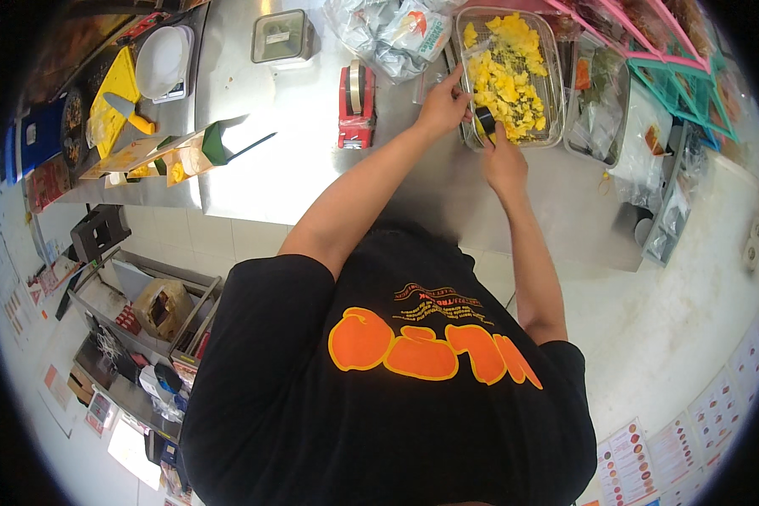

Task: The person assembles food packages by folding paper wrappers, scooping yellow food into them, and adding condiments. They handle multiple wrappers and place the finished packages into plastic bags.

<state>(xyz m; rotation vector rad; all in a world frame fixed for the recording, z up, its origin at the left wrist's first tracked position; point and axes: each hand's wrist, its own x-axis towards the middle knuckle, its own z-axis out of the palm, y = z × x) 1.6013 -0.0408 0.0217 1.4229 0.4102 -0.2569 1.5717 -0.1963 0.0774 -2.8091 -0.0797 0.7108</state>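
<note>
A clear rectangular tray [557,101] holds pieces of yellow scrambled egg [506,80], with a wire rack or mesh showing under them. My left hand [444,107] is at the tray's left side, fingers closed about its rim. At the near left corner of the tray, my right hand [505,160] grips a black utensil [486,121] that reaches in among the egg. Its working end is partly hidden, so its exact kind does not show.
Left of the tray stand a red tape dispenser [357,105], a lidded clear container [282,36] and plastic bags [401,34]. Farther left lie a knife [129,112] on a yellow board, a white bowl [164,61] and filled cardboard wraps [185,162]. Pink and teal racks [683,93] stand right.
</note>
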